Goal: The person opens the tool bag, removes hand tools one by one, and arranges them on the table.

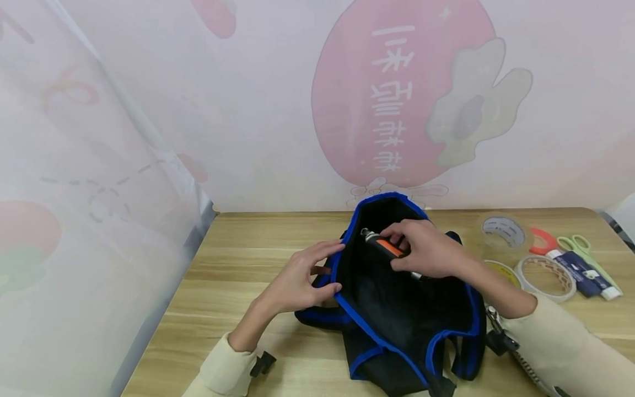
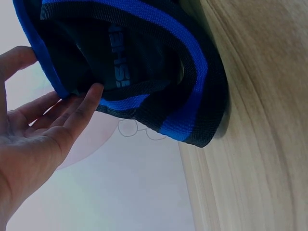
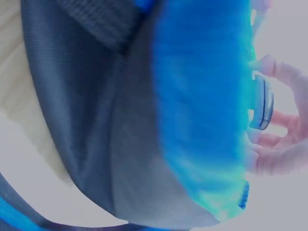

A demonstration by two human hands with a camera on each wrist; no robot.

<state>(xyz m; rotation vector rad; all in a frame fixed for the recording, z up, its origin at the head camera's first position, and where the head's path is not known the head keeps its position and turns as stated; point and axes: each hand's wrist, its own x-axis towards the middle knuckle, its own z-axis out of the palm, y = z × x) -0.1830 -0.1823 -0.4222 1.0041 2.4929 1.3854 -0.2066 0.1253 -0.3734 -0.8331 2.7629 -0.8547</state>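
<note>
A black fabric bag with blue trim stands on the table, its wide mouth facing up. My left hand holds the left side of its rim, thumb and index fingertips on the blue edging; the left wrist view shows the left fingers at that edge. Over the bag's mouth, my right hand grips a black-and-orange tool with a metal end pointing left. Its exact kind cannot be told. In the right wrist view the tool's dark rounded end shows between the fingers, partly behind the blue trim.
Right of the bag lie a clear tape roll, a white tape roll, a yellow-rimmed roll, a red-orange ring-shaped piece, green-handled scissors and a dark blue tube with white ends. A printed curtain hangs behind the table.
</note>
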